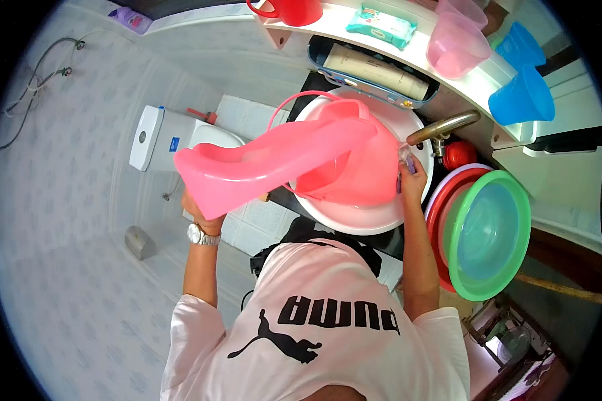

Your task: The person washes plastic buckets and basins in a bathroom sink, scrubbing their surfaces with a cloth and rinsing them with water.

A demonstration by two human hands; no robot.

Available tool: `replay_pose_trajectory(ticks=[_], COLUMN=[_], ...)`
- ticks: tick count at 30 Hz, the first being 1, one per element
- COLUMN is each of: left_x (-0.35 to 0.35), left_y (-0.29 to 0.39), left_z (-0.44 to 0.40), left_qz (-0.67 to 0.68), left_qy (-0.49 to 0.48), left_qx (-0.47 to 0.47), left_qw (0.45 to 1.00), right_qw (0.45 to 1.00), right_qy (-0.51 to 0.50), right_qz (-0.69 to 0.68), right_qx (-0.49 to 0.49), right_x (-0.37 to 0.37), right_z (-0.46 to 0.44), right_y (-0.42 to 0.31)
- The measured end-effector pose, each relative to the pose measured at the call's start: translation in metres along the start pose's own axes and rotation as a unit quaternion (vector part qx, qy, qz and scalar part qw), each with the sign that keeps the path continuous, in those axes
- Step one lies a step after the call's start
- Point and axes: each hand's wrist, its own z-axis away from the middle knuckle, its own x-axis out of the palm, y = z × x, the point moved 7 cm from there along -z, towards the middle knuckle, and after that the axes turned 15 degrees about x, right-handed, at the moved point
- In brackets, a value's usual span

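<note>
"What lies in our basin [374, 226]?"
"The bucket [376, 164], inside its rim; above it slants our pink piece [261, 167], reaching out past the basin's left edge; beyond the right edge we see a green bowl [525, 220], and over that edge juts the tap [451, 125]."
"And our hands?"
"Our left [194, 208] grips the piece's far end, fingertips hidden; our right [415, 178], near the tap, has its fingers closed on a purple item [409, 162], too small to name."
</note>
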Motion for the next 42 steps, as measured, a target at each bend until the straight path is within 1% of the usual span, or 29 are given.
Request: replay_pose_trajectory(ticks=[3,5,6,9,10,11,12,13,14,15,16,17,19,20,21,22,23,24,25,28,29,30,32,33,35,37,40,41,42], left_x=[-0.007,-0.002,-0.013,-0.015,-0.013,-0.005,0.01,0.019,0.016,0.025,0.035,0.035,0.068,0.075,0.092,0.108,0.108,0.118,0.136,0.168,0.173,0.196,0.211,0.217,0.242,0.245,0.269,0.278,0.29], left_y=[0.019,-0.015,-0.009,-0.028,-0.041,-0.065,-0.101,-0.123,-0.124,-0.121,-0.116,-0.124,-0.133,-0.143,-0.153,-0.151,-0.148,-0.147,-0.147,-0.159,-0.174,-0.187,-0.198,-0.21,-0.232,-0.245,-0.276,-0.286,-0.299], left_z=[-0.01,0.02,0.002,0.017,0.031,0.06,0.112,0.147,0.144,0.156,0.175,0.192,0.259,0.298,0.332,0.355,0.367,0.385,0.406,0.444,0.471,0.496,0.477,0.481,0.489,0.492,0.52,0.532,0.551], left_qz=[-0.002,-0.021,-0.031,-0.004,0.016,0.006,0.068,0.131,0.123,0.18,0.233,0.229,0.281,0.27,0.267,0.246,0.231,0.234,0.239,0.246,0.238,0.255,0.246,0.242,0.242,0.215,0.198,0.199,0.197], left_qy=[0.02,-0.016,0.044,0.065,0.093,0.095,0.112,0.131,0.135,0.144,0.152,0.158,0.119,0.135,0.155,0.163,0.203,0.195,0.187,0.204,0.206,0.129,0.203,0.202,0.193,0.197,0.134,0.079,-0.039], left_qx=[-0.015,-0.199,-0.215,-0.253,-0.31,-0.313,-0.374,-0.433,-0.439,-0.582,-0.705,-0.709,-0.76,-0.768,-0.774,-0.786,-0.816,-0.829,-0.841,-0.859,-0.863,-0.846,-0.86,-0.864,-0.865,-0.875,-0.853,-0.837,-0.798], left_qw=[1.0,0.98,0.975,0.965,0.946,0.945,0.918,0.882,0.88,0.779,0.652,0.648,0.574,0.565,0.553,0.543,0.49,0.469,0.447,0.4,0.395,0.45,0.398,0.393,0.393,0.386,0.465,0.503,0.568], right_qw=[0.998,0.996,0.997,0.997,0.999,1.0,0.999,0.999,0.999,0.999,0.998,0.997,0.997,0.993,0.995,0.994,0.992,0.988,0.99,0.984,0.98,0.98,0.982,0.979,0.991,0.986,0.98,0.977,0.973], right_qy=[0.02,0.007,0.003,-0.003,0.004,0.009,0.003,-0.01,-0.006,-0.003,0.007,0.019,0.019,0.02,0.018,0.024,0.047,0.07,0.091,0.09,0.11,0.088,0.068,0.07,0.075,0.066,0.07,0.104,0.138], right_qz=[0.027,0.058,0.054,0.047,0.031,0.012,0.021,0.033,0.038,0.044,0.059,0.072,0.075,0.118,0.093,0.068,0.063,0.073,0.072,0.115,0.114,0.136,0.135,0.148,0.069,0.122,0.162,0.163,0.163], right_qx=[0.05,0.064,0.063,0.059,0.018,-0.022,0.038,0.031,0.016,0.0,0.007,0.014,0.002,0.015,0.013,0.085,0.097,0.118,0.083,0.105,0.119,0.115,0.113,0.123,0.086,0.095,0.094,0.092,0.091], right_x=[-0.015,-0.008,-0.004,-0.004,-0.009,-0.007,-0.005,-0.007,-0.01,-0.013,-0.014,-0.012,-0.024,-0.02,-0.024,-0.012,-0.005,-0.014,-0.016,-0.019,-0.014,-0.011,-0.027,-0.027,0.006,0.023,0.007,0.0,-0.005], right_z=[0.004,0.012,0.01,0.006,-0.001,-0.002,0.01,0.006,0.002,-0.002,-0.001,0.002,-0.011,-0.004,-0.007,0.012,0.025,0.02,0.015,0.019,0.029,0.031,0.021,0.023,0.037,0.052,0.052,0.053,0.055], right_y=[-0.002,-0.007,-0.007,0.001,0.008,0.011,0.001,0.004,0.009,0.013,0.01,0.009,0.022,0.02,0.022,0.0,-0.004,0.005,0.002,0.001,0.004,-0.002,0.0,0.001,-0.009,-0.013,-0.006,-0.007,-0.007])
